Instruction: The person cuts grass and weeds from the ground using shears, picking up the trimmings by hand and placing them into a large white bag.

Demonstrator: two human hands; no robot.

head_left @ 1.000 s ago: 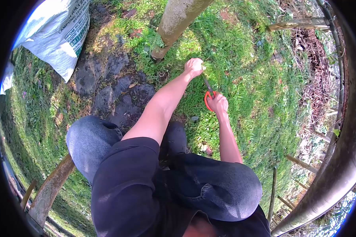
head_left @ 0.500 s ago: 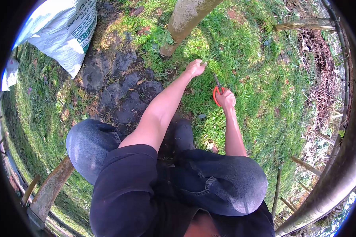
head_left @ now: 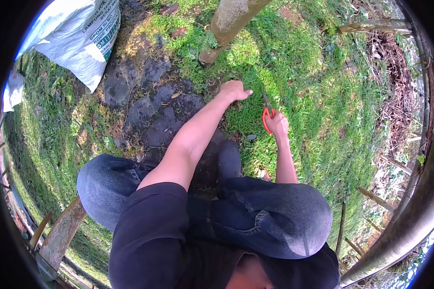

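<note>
My right hand (head_left: 278,124) grips the orange handles of a pair of scissors (head_left: 267,111), whose dark blades point up and away over the grass (head_left: 248,113). Left of the blade tips, my left hand (head_left: 235,90) is low over the green plants, its thumb stretched to the right. The other fingers of that hand point down and are hidden, so whether they hold anything does not show. The scissors and my left hand are apart.
A white printed sack (head_left: 77,43) stands at the upper left beside dark flat stones (head_left: 154,115). A post (head_left: 231,24) rises just beyond my left hand. At the right are a curved pole (head_left: 400,241), sticks and dry leaves (head_left: 395,67).
My left hand has moved slightly down and turned, with its thumb now sticking out. The scissors remain in my right hand, slightly lower. The view has shifted a little.
</note>
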